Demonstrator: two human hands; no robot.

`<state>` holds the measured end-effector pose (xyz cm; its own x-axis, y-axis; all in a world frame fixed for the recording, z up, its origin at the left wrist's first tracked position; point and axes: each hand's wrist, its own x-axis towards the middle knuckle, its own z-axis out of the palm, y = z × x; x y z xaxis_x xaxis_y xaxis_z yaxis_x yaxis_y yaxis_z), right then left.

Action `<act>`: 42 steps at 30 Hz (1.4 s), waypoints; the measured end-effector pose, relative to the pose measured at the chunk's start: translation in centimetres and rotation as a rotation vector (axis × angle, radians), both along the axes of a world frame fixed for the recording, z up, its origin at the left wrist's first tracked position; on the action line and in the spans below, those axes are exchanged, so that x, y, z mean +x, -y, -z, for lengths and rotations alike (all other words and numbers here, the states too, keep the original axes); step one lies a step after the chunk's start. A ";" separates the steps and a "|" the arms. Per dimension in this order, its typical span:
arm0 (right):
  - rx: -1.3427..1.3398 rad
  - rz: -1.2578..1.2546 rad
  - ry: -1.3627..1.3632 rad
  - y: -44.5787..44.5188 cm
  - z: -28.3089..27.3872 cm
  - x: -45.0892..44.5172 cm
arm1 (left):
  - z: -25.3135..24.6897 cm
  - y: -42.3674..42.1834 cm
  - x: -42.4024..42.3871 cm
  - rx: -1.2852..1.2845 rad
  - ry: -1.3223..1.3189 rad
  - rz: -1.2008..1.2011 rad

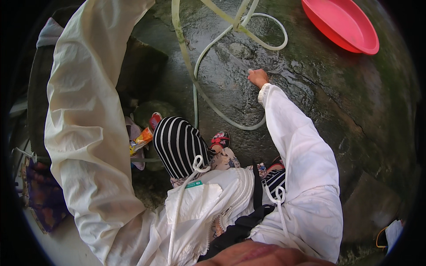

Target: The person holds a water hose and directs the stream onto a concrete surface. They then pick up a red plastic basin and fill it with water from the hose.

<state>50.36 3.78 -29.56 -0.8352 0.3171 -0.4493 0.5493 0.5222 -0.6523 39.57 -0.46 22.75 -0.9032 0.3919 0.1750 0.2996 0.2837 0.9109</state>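
My right hand (pixel 259 78) is closed around the end of a pale plastic hose (pixel 233 123), just above wet, dark stone. Water sprays from that end towards the upper left, onto the stone ground (pixel 229 83). The hose runs under my right sleeve and curves back up to the top, where further lengths of hose cross and loop. My left hand is out of view; its white sleeve (pixel 90 109) reaches up past the top edge.
A red plastic basin (pixel 344 23) lies at the upper right. Near my striped knee (pixel 176 143) are a pale slipper (pixel 133 129) and an orange and yellow packet (pixel 141 141). A dark stone block (pixel 143 66) stands beside my left sleeve. A crack crosses the ground at right.
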 end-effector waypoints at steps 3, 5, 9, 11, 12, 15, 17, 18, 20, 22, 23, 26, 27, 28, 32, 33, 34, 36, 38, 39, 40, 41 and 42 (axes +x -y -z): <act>-0.021 -0.046 -0.042 1.3 -0.5 -0.8 | 0.2 0.1 -0.5 -0.014 -0.007 0.021; -0.023 -0.044 -0.035 1.8 -0.6 -1.2 | 0.5 0.1 -0.5 -0.024 -0.022 0.001; -0.013 -0.025 -0.014 2.4 -0.5 -1.5 | 0.8 0.3 -0.7 -0.037 -0.027 0.031; -0.022 -0.022 -0.016 2.4 -0.3 -1.6 | 0.9 0.1 -0.7 -0.031 -0.029 0.006; -0.027 -0.029 -0.023 2.5 -0.5 -1.5 | 1.0 0.0 -0.6 -0.026 -0.030 -0.007; -0.039 -0.051 -0.041 2.6 -1.4 -1.1 | 1.1 0.1 -0.4 -0.055 -0.018 -0.012; -0.088 -0.078 -0.005 2.5 -2.5 -0.7 | 1.2 0.0 -0.4 -0.054 0.000 -0.014; -0.135 -0.102 0.035 2.5 -3.8 -0.4 | 1.3 0.3 -0.4 -0.055 0.010 -0.021; -0.182 -0.088 0.076 2.2 -5.2 -0.3 | 1.2 0.2 0.0 -0.026 0.011 -0.009; -0.192 -0.019 0.092 1.9 -5.5 -0.4 | 1.2 -0.1 -0.1 -0.013 0.019 0.003; -0.176 -0.011 0.097 2.0 -5.6 -0.4 | 1.3 -0.1 -0.3 -0.010 0.022 0.006; -0.161 -0.017 0.098 2.5 -5.2 -0.6 | 1.6 0.2 -0.4 -0.018 0.030 0.000; -0.186 -0.035 0.092 2.5 -4.7 -0.9 | 1.7 0.2 -0.4 -0.024 0.033 0.000; -0.211 -0.054 0.086 2.6 -4.3 -1.3 | 1.7 0.2 -0.4 -0.039 0.025 0.007; -0.103 0.033 -0.022 3.6 -1.5 -3.3 | 1.8 -0.2 -0.3 -0.063 0.021 0.002; -0.102 0.020 -0.044 4.0 -1.8 -3.4 | 2.0 -0.1 -0.2 -0.064 0.029 -0.017; -0.100 0.008 -0.066 4.4 -2.0 -3.5 | 2.1 0.0 -0.1 -0.072 0.034 -0.024; -0.203 -0.065 0.000 4.7 -3.3 -3.6 | 2.4 0.4 0.3 -0.088 0.046 -0.040; -0.200 -0.088 -0.007 5.7 -4.2 -3.6 | 3.0 0.8 0.6 -0.086 0.038 -0.049; -0.140 -0.060 -0.054 5.9 -4.0 -4.0 | 2.9 0.4 0.7 -0.079 0.028 -0.041; -0.080 -0.032 -0.100 6.0 -3.7 -4.4 | 2.9 0.1 0.8 -0.091 0.010 -0.024; -0.084 -0.013 -0.101 5.9 -3.5 -4.8 | 2.8 -0.2 0.7 -0.102 -0.008 -0.007; -0.094 -0.003 -0.098 6.2 -3.7 -4.8 | 2.8 -0.1 0.7 -0.118 -0.022 0.001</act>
<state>45.52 -2.45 -25.90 -0.8773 0.2750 -0.3934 0.4793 0.4579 -0.7488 40.30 -0.35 19.90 -0.8992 0.4121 0.1470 0.3192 0.3880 0.8646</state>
